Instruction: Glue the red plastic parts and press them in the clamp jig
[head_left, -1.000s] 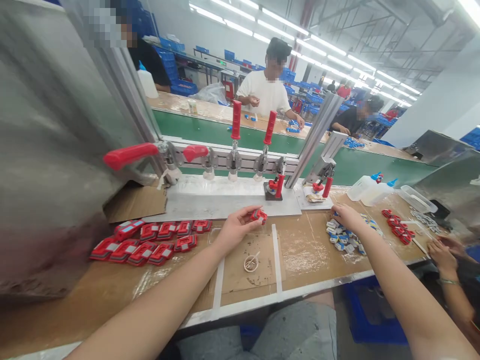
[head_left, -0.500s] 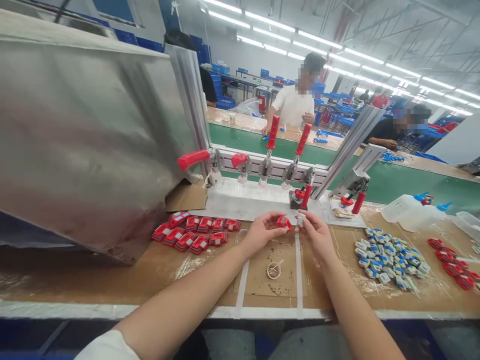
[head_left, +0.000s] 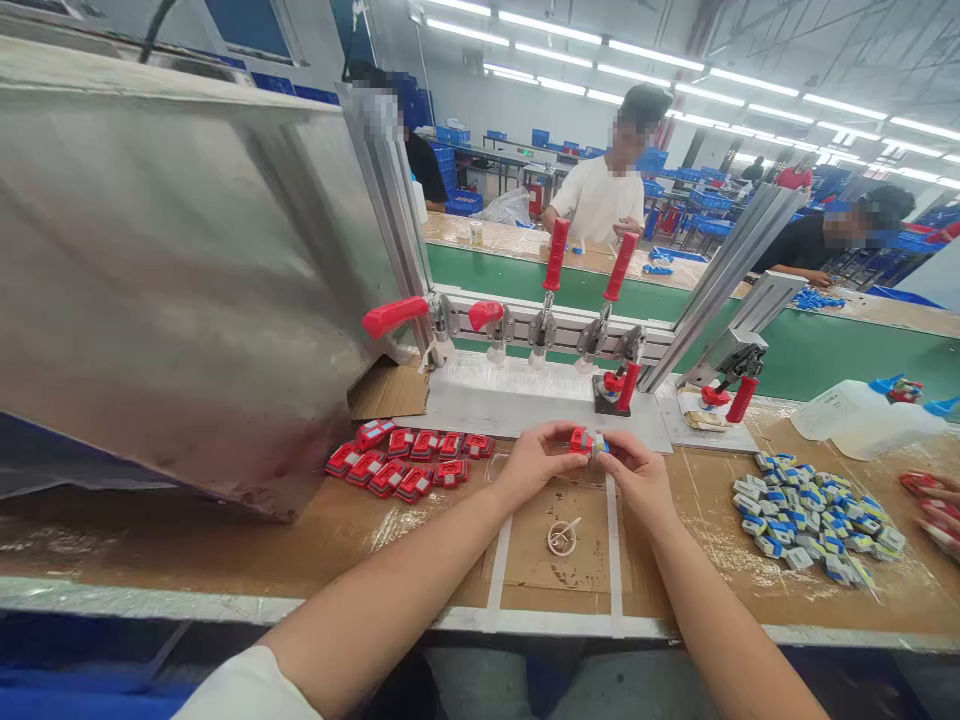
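Note:
My left hand (head_left: 541, 457) pinches a small red plastic part (head_left: 579, 440) between thumb and fingers. Against its right side, my right hand (head_left: 637, 470) grips a small grey-and-blue block (head_left: 600, 447). The two pieces meet, or nearly so; fingertips hide part of both. Below the hands, a small round white dish (head_left: 561, 538) with a thin stick in it rests on a cardboard sheet (head_left: 529, 570). To the left lie several red parts (head_left: 388, 478) in rows. A heap of grey, blue and yellow blocks (head_left: 814, 515) lies to the right.
Toggle clamps with red handles (head_left: 556, 255) stand on a metal frame behind my hands. A large metal housing (head_left: 172, 280) fills the left. White bottles (head_left: 847, 408) stand at the right, near another person's hand (head_left: 946, 510) over red parts. Co-workers sit beyond the green conveyor (head_left: 495, 272).
The grey-and-blue block has come up to the red part, closing the gap between my hands. Another person's hand has appeared at the right edge. The view has shifted slightly.

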